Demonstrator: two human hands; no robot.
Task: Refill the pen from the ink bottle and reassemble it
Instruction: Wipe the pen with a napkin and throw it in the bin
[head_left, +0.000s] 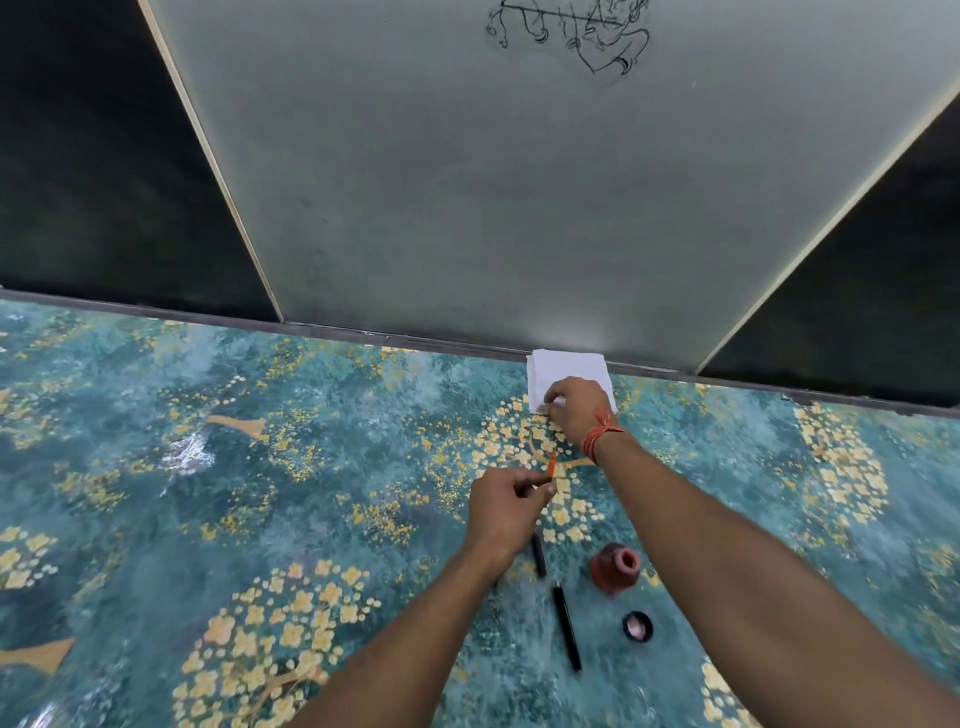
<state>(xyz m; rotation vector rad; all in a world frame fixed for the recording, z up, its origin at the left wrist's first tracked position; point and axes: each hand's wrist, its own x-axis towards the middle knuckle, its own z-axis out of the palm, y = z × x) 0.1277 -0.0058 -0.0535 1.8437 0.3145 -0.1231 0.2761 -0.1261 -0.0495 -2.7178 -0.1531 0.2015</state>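
Observation:
My left hand (506, 506) pinches a thin orange pen part (551, 464) that sticks up from between thumb and fingers. My right hand (574, 408), with a red thread at the wrist, reaches to the far edge and grips the near corner of a folded white tissue (558, 366). An open ink bottle (615, 566), dark red, stands near my right forearm. Its black cap (638, 626) lies in front of it with the inside facing up. Two black pen pieces lie on the cloth: a short one (538, 555) under my left hand and a longer one (567, 626) nearer to me.
A teal cloth with yellow flower patterns (260, 493) covers the surface. Behind it a grey board (467, 182) with a black line drawing leans against a dark wall, right behind the tissue.

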